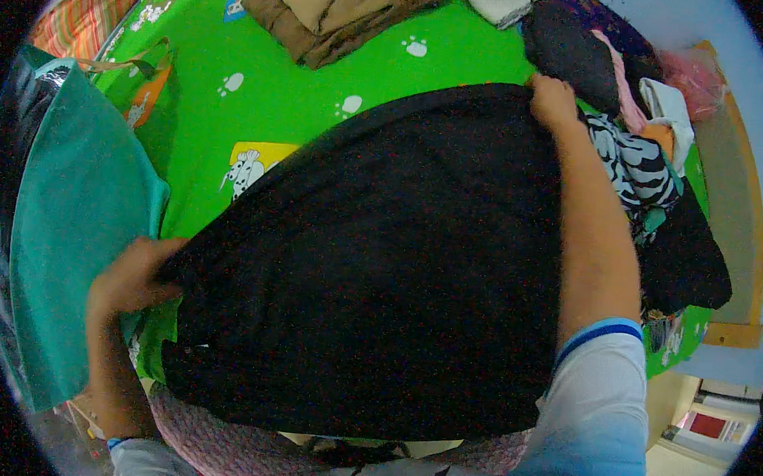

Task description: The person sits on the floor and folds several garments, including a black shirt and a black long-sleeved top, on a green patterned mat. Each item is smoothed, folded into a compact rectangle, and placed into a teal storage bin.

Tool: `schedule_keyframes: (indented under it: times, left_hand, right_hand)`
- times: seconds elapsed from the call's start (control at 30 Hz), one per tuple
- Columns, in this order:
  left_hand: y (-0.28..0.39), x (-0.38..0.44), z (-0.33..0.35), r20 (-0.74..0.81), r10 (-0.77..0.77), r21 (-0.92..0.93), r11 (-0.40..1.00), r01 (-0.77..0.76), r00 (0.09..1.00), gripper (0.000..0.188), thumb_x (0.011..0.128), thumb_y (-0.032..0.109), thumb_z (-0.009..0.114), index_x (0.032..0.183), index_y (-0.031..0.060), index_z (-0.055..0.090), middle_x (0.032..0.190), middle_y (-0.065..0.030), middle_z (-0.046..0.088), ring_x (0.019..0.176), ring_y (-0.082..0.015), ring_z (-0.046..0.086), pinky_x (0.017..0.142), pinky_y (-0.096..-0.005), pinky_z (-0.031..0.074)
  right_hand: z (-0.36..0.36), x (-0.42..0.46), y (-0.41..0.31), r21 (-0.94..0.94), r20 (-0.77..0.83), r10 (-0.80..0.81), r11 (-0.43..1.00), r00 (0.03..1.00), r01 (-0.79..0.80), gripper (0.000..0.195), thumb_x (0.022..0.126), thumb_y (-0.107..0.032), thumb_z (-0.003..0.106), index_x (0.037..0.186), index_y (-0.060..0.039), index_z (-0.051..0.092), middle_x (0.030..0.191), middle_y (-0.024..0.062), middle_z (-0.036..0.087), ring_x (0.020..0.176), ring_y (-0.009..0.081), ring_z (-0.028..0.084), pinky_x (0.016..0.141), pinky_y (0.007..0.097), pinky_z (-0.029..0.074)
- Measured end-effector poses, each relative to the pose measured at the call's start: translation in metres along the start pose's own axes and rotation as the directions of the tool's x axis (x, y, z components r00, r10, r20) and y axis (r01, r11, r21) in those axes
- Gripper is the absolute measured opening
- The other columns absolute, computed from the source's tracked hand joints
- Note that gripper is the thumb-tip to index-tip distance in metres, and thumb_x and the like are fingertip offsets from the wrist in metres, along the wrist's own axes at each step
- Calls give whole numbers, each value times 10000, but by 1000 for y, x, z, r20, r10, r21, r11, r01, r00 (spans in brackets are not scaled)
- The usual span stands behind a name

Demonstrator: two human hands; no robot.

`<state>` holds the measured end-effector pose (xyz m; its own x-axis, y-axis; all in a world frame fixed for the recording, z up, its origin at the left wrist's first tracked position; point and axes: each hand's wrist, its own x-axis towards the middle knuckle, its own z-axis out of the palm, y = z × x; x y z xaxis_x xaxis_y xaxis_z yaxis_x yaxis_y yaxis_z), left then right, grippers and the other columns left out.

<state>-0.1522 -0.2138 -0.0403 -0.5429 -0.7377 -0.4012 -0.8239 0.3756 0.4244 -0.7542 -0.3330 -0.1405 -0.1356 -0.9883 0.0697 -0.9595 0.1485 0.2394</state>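
Note:
A large piece of black cloth (379, 264), probably a garment, lies spread over the bed in front of me. Its near edge hangs close to my lap. My left hand (136, 277) pinches the cloth's left corner, slightly blurred. At the far right corner, my right hand (553, 103) grips the edge with the arm stretched out along the right side. A small white tag (200, 345) shows near the lower left edge. The cloth hides much of the green bedsheet (285, 92), which is printed with white paws and dogs.
Left of me stands a teal bag (83, 230) with a handle. Folded brown clothes (344, 10) lie at the far side. A heap with a zebra-striped cloth (632, 163) and dark garments (573, 52) sits at the right, near a wall (702, 21).

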Motion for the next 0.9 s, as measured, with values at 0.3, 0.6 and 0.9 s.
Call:
schedule_keyframes:
  times: [0.3,0.6,0.9]
  left_hand:
    - [-50,47,19,-349,-240,402,835,376,906,251,757,123,617,1004,91,649,992,-189,618,887,-360,608,772,-462,486]
    - [-3,17,47,-700,239,294,955,-33,673,316,785,74,565,1093,94,637,1057,-114,637,999,-301,579,871,-457,436]
    - [20,-43,87,-468,122,314,949,36,875,357,879,296,548,1199,142,589,1326,-39,512,1235,-291,443,976,-478,335]
  right_hand:
    - [-82,-32,81,138,-418,47,990,907,12,378,814,-175,599,1189,-135,574,1036,173,639,909,373,620,782,448,492]
    - [-134,-152,177,152,-580,132,987,804,-53,323,858,-188,578,1164,-86,580,1096,167,621,1015,340,584,853,402,457]
    - [-51,-325,114,395,-320,168,918,932,-30,347,780,-3,615,1124,-23,577,1061,163,604,989,321,585,858,375,461]
